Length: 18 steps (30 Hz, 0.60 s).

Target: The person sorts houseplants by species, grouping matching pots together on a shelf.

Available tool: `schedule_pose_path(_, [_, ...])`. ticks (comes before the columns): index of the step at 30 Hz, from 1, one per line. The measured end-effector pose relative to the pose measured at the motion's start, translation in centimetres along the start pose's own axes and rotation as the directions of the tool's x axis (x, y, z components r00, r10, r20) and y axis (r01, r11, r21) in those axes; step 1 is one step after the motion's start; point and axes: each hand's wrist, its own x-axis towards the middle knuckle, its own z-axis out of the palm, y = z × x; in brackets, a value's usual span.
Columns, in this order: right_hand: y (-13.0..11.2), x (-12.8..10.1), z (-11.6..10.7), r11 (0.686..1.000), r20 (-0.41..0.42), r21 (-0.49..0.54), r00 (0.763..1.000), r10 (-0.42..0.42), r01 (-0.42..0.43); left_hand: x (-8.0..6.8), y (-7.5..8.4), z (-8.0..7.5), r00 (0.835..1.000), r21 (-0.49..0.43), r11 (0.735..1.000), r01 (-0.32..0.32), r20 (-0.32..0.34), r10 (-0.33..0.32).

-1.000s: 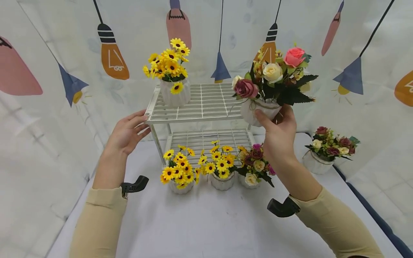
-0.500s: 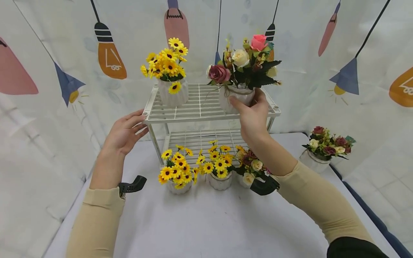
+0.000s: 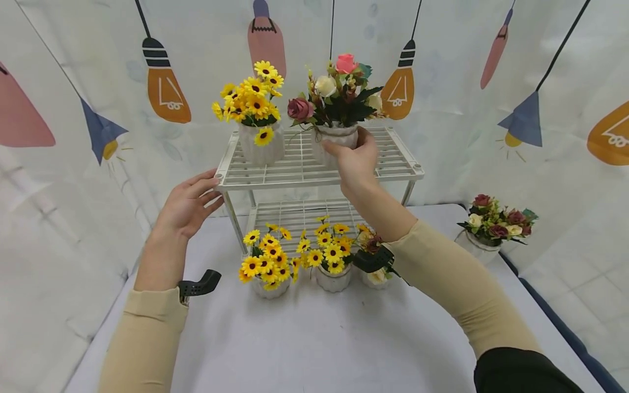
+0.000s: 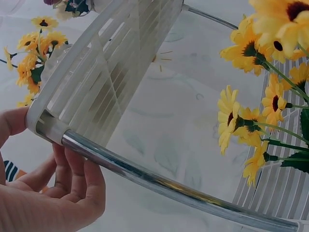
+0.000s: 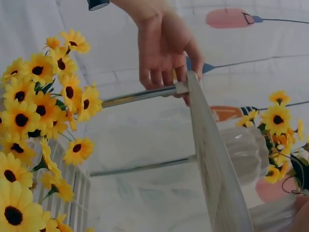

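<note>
My right hand (image 3: 355, 159) grips the white ribbed pot of a rose bouquet (image 3: 336, 99) on the top shelf of a white wire rack (image 3: 393, 158); whether the pot's base rests on the shelf I cannot tell. Just to its left on that shelf stands a sunflower pot (image 3: 260, 143). My left hand (image 3: 189, 204) lies with straight fingers against the rack's front left corner (image 4: 47, 126). In the left wrist view its fingers (image 4: 72, 176) sit behind the chrome leg (image 4: 169, 186). The right wrist view shows that left hand (image 5: 164, 46) at the corner.
Two sunflower pots (image 3: 267, 267) (image 3: 333, 262) and a small rose pot (image 3: 375, 275) stand on the white table in front of the rack's lower shelf (image 3: 300, 210). Another rose pot (image 3: 488, 229) sits at the table's right. A patterned curtain hangs close behind.
My right hand has carried the rose pot from the rack's right side leftward onto the top shelf, close beside the sunflower pot. The left hand has stayed at the corner.
</note>
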Motion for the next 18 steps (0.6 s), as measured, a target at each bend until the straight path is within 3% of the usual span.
schedule_pose_path(13, [1.1,2.1,3.3,0.988,-0.079,-0.102,0.991,0.104,-0.112,0.0,0.0,-0.1,1.0,-0.026,1.0,0.005,-0.005,-0.005])
schedule_pose_path(18, [1.8,2.6,4.0,0.987,-0.098,-0.113,0.99,0.104,-0.115,0.1,-0.1,-0.1,1.0,-0.038,0.999,-0.002,0.007,0.002])
